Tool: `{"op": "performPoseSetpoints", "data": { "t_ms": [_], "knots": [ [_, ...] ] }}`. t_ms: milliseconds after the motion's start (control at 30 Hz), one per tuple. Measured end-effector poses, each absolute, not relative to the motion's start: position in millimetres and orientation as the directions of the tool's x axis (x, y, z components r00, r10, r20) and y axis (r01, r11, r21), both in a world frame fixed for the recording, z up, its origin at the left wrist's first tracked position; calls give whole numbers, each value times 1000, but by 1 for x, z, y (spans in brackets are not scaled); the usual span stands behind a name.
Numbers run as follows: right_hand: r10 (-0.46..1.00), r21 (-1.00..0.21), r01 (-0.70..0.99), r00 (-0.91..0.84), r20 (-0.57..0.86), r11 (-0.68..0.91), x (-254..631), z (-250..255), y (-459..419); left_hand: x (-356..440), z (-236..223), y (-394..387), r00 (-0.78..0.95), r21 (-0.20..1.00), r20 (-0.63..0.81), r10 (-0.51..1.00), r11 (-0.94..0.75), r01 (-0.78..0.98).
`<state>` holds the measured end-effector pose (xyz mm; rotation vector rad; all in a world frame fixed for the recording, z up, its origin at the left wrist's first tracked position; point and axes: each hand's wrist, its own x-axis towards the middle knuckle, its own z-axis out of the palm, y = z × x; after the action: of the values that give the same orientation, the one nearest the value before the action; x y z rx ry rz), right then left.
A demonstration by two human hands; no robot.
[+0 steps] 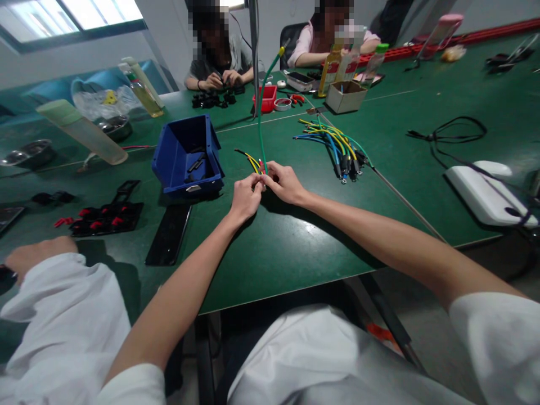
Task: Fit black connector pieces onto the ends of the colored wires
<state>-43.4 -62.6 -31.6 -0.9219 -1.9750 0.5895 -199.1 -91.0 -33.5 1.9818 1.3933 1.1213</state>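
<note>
Both my hands meet over the green table [295, 247], just right of a blue plastic bin [188, 154]. My left hand [245, 197] and my right hand [284, 183] pinch the lower end of a green wire [261, 118] that rises upright and ends in a yellow tip. Short yellow and black wires [248, 159] fan out from the same pinch toward the bin. A bundle of coloured wires with dark connectors [333, 143] lies a little to the right of my right hand.
A black tray with red parts [103, 216] and a dark flat slab [169, 233] lie at the left. A white device with black cable [485, 194] sits right. Two people work at the far side beside a red box [266, 97], cardboard box [346, 95] and bottles.
</note>
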Motion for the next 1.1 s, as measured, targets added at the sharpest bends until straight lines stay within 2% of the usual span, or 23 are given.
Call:
{"op": "performPoseSetpoints", "data": {
  "t_ms": [100,200,433,633,800,1100],
  "knots": [
    [787,-685,390,-352,508,616,-43,-32,-62,-202,-32,-93,187,593,378,907,-392,703],
    [792,-686,397,-345,504,610,-44,-31,-62,-204,-32,-93,195,488,377,905,-374,789],
    [812,-689,430,-294,504,584,-43,-31,-62,-204,-38,-90,302,371,357,884,-431,823],
    [823,-671,482,-260,505,564,-41,-31,-61,-202,-34,-93,321,248,311,895,-402,881],
    [833,-674,495,-257,489,548,-41,-31,-60,-204,-31,-94,347,201,311,885,-418,886],
    [846,-685,505,-233,479,526,-41,-32,-60,-206,-31,-94,357,202,330,874,-434,878]
  ]
}}
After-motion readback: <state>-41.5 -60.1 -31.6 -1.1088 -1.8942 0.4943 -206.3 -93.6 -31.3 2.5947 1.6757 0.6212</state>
